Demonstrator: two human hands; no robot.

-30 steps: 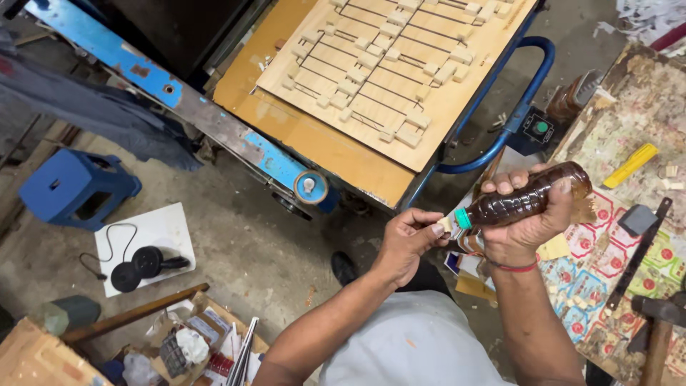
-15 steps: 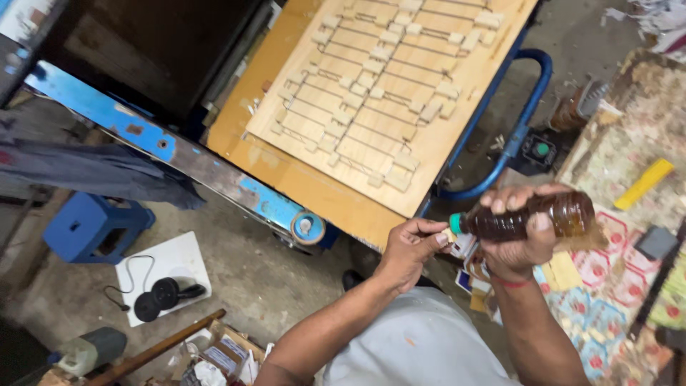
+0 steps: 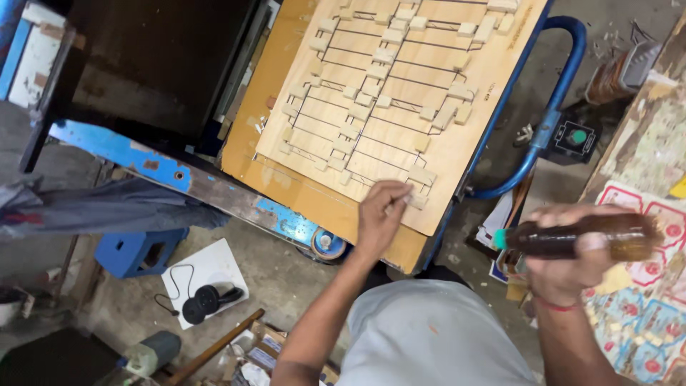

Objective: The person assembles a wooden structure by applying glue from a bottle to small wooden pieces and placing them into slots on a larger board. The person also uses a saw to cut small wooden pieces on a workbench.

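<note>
While our left arm stretches forward from the bottom of the view, the left hand [image 3: 380, 214] reaches the near corner of the pale plywood board [image 3: 400, 93], fingers drawn together and pinching a small wooden block [image 3: 416, 199] that sits at the board's lower edge. The wrist is bent slightly down, knuckles toward us. The board carries thin dark lines and many such blocks, and it lies on a larger orange-brown panel [image 3: 314, 193] resting over a blue metal frame [image 3: 550, 121].

Off to the right, our right hand [image 3: 572, 261] is wrapped around a brown bottle [image 3: 582, 238], held roughly level, its green cap [image 3: 500, 239] pointing left toward the board but well apart from it. The fingers curl tightly about the bottle's middle; a red band circles the wrist. Beneath that hand lies a patterned, colourful sheet [image 3: 657, 314].

Lower left, on the floor, we see a blue stool [image 3: 139, 251] and a white sheet with a black corded device [image 3: 204, 304].
</note>
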